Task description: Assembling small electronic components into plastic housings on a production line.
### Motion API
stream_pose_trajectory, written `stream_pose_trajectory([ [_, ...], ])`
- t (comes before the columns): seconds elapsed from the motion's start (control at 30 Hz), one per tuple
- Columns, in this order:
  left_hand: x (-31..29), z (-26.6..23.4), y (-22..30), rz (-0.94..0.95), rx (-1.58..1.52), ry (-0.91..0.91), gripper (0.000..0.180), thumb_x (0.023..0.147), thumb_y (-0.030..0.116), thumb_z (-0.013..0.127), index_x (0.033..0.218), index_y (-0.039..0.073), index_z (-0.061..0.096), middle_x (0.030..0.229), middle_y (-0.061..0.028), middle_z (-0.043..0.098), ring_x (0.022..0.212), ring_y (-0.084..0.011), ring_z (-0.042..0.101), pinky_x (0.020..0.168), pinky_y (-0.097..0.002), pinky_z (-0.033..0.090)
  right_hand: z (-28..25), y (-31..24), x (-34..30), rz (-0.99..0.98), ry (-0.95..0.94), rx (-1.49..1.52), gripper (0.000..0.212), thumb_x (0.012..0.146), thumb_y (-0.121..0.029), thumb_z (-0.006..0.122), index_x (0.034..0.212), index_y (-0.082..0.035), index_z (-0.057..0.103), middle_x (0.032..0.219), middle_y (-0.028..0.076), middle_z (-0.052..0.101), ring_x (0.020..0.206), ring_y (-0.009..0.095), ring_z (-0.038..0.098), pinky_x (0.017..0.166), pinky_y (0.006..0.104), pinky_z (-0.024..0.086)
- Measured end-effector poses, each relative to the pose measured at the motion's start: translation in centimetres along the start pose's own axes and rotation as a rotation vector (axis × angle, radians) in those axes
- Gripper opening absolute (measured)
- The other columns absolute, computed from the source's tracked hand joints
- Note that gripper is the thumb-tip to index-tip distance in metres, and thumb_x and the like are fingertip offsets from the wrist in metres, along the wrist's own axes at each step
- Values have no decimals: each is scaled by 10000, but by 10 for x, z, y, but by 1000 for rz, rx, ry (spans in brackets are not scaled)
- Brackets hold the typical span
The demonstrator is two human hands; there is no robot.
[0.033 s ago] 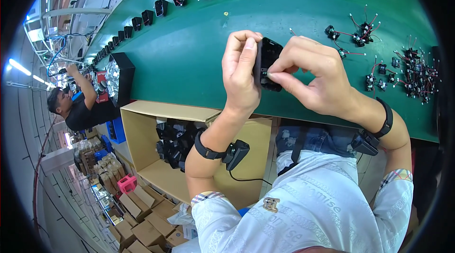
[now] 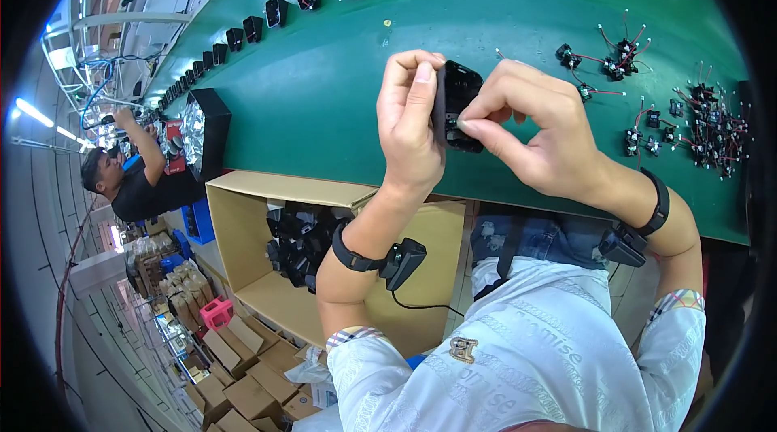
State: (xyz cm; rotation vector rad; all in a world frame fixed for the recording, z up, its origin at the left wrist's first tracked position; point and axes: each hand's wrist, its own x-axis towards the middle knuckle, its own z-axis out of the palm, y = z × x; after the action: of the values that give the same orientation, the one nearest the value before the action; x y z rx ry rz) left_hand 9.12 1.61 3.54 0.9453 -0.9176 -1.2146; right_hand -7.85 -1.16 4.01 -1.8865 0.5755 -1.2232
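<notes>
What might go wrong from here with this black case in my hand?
The case might slip: your left hand grips its side while your right hand reaches across its face. The wired parts lie heaped together, so picking one might tug others. The carton stands open, so a dropped piece might fall in.

Black housing (image 2: 463, 82): boxy, rounded corners, glossy, just above frame center. Held on a slight tilt, long axis roughly top to bottom of frame, glossy side facing right. Right edge partly covered. Small part (image 2: 451, 119) at its lower half, mostly hidden; can't tell if seated or just touching.
</notes>
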Motion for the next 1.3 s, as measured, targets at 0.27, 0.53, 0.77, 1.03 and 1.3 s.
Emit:
stream_pose_trajectory([
  [0.27, -5, -1, -5, 88, -25, 60, 120, 1055, 143, 468, 1083, 43, 529, 1084, -75, 559, 955, -109, 510, 871, -263, 436, 25, 4, -9, -105, 132, -62, 114, 790, 21, 740, 845, -7, 644, 751, 91, 579, 644, 189, 560, 554, 291, 438],
  [0.53, 1, -7, -3, 188, 95, -71, 126, 1055, 124, 459, 1088, 20, 522, 1085, -93, 553, 964, -122, 495, 887, -264, 424, -2, -8, 9, -11, -80, -57, 133, 758, -2, 756, 842, -26, 656, 701, 59, 578, 584, 164, 532, 537, 292, 428],
  [0.77, 1, -1, 3, 282, 108, -64, 129, 1065, 125, 429, 1088, 22, 503, 1077, -114, 537, 979, -145, 503, 903, -286, 435, 2, -9, -4, -55, 63, -59, 111, 784, 4, 758, 842, -22, 666, 711, 50, 582, 583, 141, 510, 528, 272, 397],
  [1.03, 1, -1, 2, 276, 83, -27, 147, 1066, 132, 407, 1093, 17, 494, 1072, -127, 534, 992, -158, 495, 916, -304, 427, 4, -4, 0, -113, 92, -60, 91, 806, -8, 757, 846, -23, 677, 720, 51, 597, 583, 145, 502, 538, 272, 390],
  [1.3, -2, -1, 0, 291, 109, -6, 143, 1060, 124, 417, 1081, 9, 500, 1055, -120, 531, 958, -159, 497, 897, -302, 427, 17, -3, -7, -11, 85, 2, 123, 778, 10, 757, 817, -32, 648, 707, 53, 564, 585, 171, 509, 552, 304, 394],
])
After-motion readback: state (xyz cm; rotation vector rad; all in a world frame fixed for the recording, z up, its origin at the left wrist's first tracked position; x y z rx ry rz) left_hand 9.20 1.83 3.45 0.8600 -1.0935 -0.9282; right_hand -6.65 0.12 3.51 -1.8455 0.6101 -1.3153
